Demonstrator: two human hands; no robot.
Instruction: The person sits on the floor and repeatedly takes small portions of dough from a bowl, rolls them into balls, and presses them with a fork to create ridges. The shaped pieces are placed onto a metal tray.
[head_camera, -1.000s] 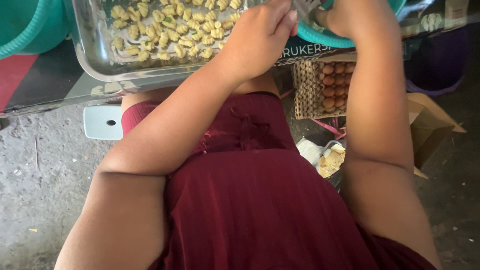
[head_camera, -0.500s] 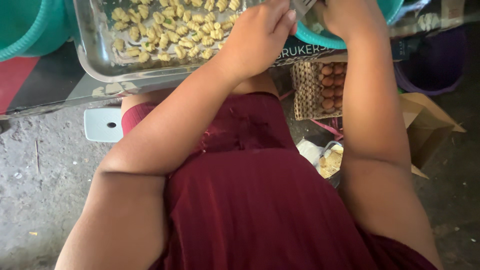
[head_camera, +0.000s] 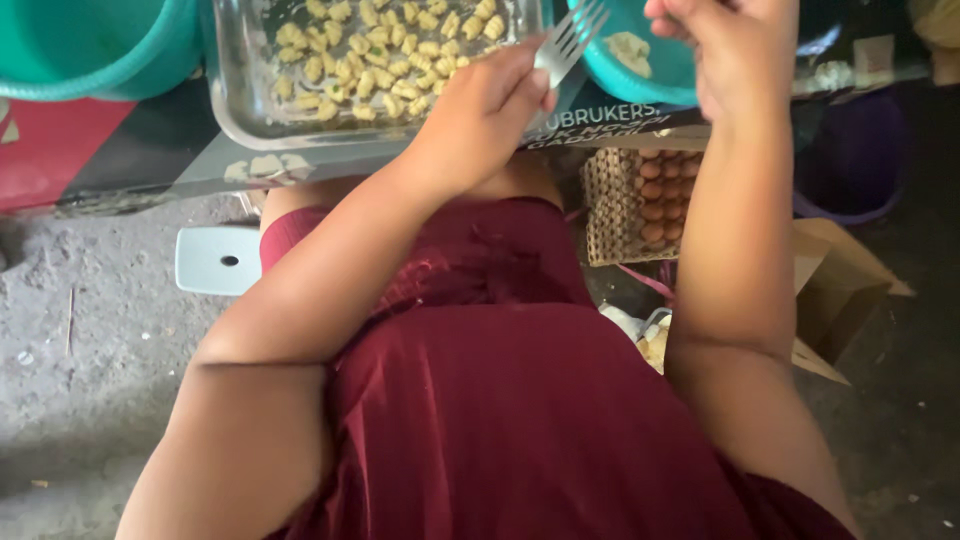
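Head view: the left hand (head_camera: 480, 115) grips a fork (head_camera: 568, 42) beside the glass dish (head_camera: 232, 105) of ridged dough pieces (head_camera: 380, 60); the right hand (head_camera: 735, 50) pinches something unclear over the teal bowl (head_camera: 650, 75); best keep the fork tilted, steady.

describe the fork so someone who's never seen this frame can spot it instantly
Start at the clear glass tray of small pale dough pieces along the top edge. At its right end the left hand holds a silver fork, tines pointing up toward the teal bowl. It is the only shiny metal thing there.
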